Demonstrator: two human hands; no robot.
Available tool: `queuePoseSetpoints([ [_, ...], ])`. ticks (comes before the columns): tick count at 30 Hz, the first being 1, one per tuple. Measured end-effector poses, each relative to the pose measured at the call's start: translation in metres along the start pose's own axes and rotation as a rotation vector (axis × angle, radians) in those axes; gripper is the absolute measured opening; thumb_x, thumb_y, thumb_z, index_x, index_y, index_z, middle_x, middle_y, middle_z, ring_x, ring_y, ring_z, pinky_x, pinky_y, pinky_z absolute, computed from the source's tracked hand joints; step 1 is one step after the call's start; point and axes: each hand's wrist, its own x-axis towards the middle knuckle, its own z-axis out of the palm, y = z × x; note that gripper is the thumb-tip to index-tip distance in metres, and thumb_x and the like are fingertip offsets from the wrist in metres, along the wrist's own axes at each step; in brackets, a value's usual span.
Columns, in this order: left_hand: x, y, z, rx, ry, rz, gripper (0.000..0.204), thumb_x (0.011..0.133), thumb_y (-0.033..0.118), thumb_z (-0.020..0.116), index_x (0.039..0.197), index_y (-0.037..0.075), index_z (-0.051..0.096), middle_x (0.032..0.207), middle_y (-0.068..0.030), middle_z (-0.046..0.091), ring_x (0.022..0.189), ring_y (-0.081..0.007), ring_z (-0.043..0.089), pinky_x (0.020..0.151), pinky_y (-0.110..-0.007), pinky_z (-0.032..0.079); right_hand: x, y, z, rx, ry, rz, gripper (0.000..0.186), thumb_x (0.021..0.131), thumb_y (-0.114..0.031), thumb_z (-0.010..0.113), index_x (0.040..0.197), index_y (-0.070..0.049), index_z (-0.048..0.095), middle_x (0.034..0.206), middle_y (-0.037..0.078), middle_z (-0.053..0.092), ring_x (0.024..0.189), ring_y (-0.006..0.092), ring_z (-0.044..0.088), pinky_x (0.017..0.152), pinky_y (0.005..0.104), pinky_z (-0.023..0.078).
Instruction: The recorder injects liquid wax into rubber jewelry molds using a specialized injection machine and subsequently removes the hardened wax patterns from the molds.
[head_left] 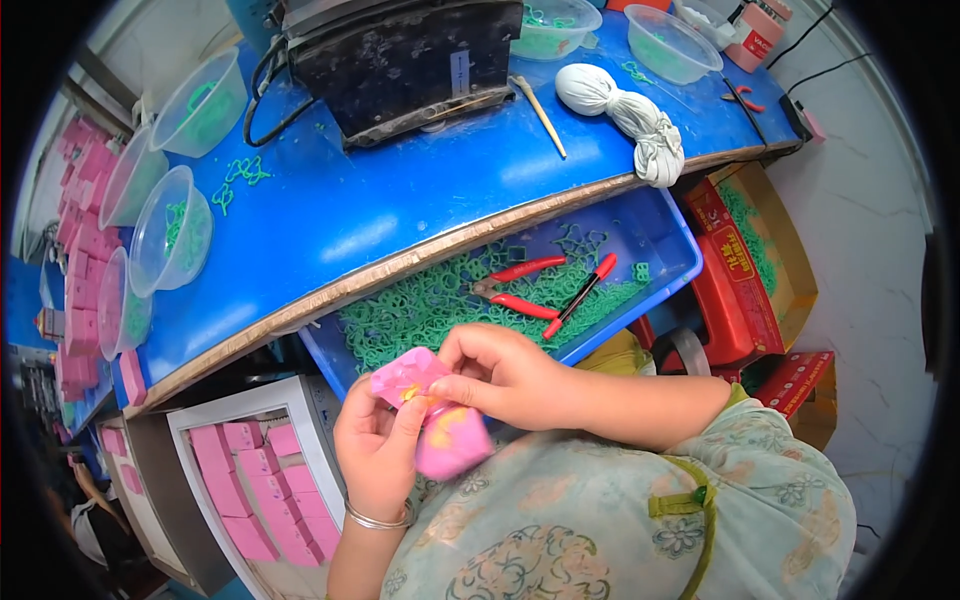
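Both my hands hold a pink rubber mould (455,447) with yellow patches, in front of my body and over the near edge of the drawer. It is spread apart, one flap tipped up and the other hanging down. My left hand (378,440) grips its left side, thumb near the yellow middle. From the right, my right hand (505,372) pinches the mould, thumb and fingers closed at the parting. Whether a small piece sits between the fingertips is hidden. Just beyond lies a blue drawer tray (655,215) with many small green wax pieces (415,320).
Red-handled pliers (520,285) and a red-and-black pen (580,297) lie on the green pieces. On the blue table (340,215) stand a dark machine (400,75), clear bowls (172,235), a wooden stick (540,118) and a tied white cloth (625,115). Pink blocks (265,485) fill a white-framed box at left.
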Motion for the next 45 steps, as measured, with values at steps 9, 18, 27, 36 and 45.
queuePoseSetpoints([
  [9,0.0,0.011,0.002,-0.009,0.034,-0.1,0.027,0.08,-0.005,0.058,0.107,-0.003,0.051,0.096,-0.0051,0.057,0.089,-0.0117,0.056,0.08,-0.025,0.045,-0.001,-0.007,0.001,-0.027,-0.07,0.01,0.017,0.084,-0.004,0.056,0.1,0.0,0.05,0.093,0.006,0.053,0.087,0.01,0.054,0.075,0.0248,0.047],
  [18,-0.002,0.005,-0.006,0.246,-0.056,-0.087,0.029,0.077,-0.004,0.062,0.106,-0.004,0.054,0.1,-0.0061,0.054,0.092,-0.0132,0.054,0.082,-0.026,0.044,0.002,-0.012,-0.005,-0.367,0.03,-0.253,0.017,0.082,-0.011,0.06,0.094,0.0,0.054,0.083,0.008,0.055,0.075,0.016,0.055,0.065,0.0284,0.044],
  [27,0.0,-0.002,-0.006,0.068,0.006,0.044,0.024,0.088,0.005,0.051,0.111,-0.001,0.049,0.099,-0.0064,0.055,0.089,-0.0117,0.054,0.078,-0.025,0.045,0.002,-0.007,-0.004,-0.399,0.047,-0.319,0.018,0.082,-0.011,0.061,0.095,-0.001,0.055,0.083,0.008,0.056,0.075,0.0175,0.055,0.066,0.0291,0.044],
  [36,0.004,0.011,0.006,-0.359,-0.005,-0.192,0.029,0.092,0.013,0.045,0.117,0.0,0.04,0.108,-0.0099,0.051,0.092,-0.0158,0.053,0.077,-0.028,0.047,-0.001,-0.01,-0.002,-0.172,0.133,-0.186,0.027,0.083,-0.011,0.057,0.108,0.0,0.053,0.096,0.009,0.055,0.089,0.0158,0.052,0.075,0.0291,0.044],
  [45,0.015,0.022,0.004,0.896,-0.06,0.551,0.018,0.081,0.005,0.054,0.098,-0.001,0.052,0.092,-0.0148,0.052,0.085,-0.027,0.051,0.076,-0.034,0.042,0.001,-0.017,-0.009,-0.489,0.121,-0.427,0.028,0.079,-0.01,0.063,0.103,-0.002,0.051,0.09,0.008,0.052,0.082,0.018,0.051,0.071,0.0295,0.043],
])
